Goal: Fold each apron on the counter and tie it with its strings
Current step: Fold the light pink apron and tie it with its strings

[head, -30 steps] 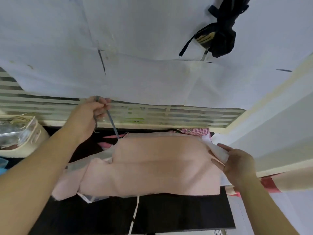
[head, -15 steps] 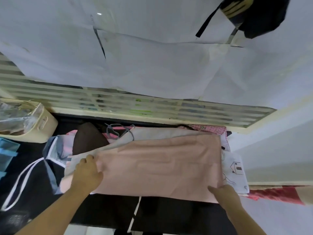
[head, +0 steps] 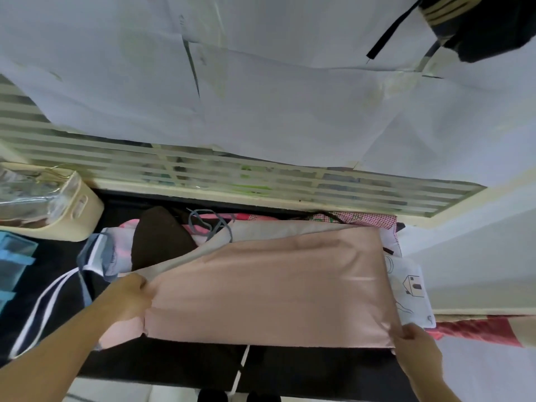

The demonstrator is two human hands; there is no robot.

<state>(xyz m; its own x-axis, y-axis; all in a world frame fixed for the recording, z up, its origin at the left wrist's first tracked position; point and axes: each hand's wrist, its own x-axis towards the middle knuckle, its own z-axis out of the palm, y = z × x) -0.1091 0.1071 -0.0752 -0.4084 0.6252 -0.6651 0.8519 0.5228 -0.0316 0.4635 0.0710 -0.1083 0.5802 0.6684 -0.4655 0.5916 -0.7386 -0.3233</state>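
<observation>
Left hand (head: 132, 297) and right hand (head: 412, 340) pinch the pink apron (head: 269, 288) — folded flat, smooth, rectangular.

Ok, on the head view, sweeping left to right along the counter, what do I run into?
Blue bin → cream basket → white strap loop → left hand → dark brown cloth → grey string → pink apron → white house-print cloth → right hand.

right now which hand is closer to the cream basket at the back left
Left. The left hand grips the pink apron's left edge, nearer the cream basket; the right hand holds its right corner, far across.
</observation>
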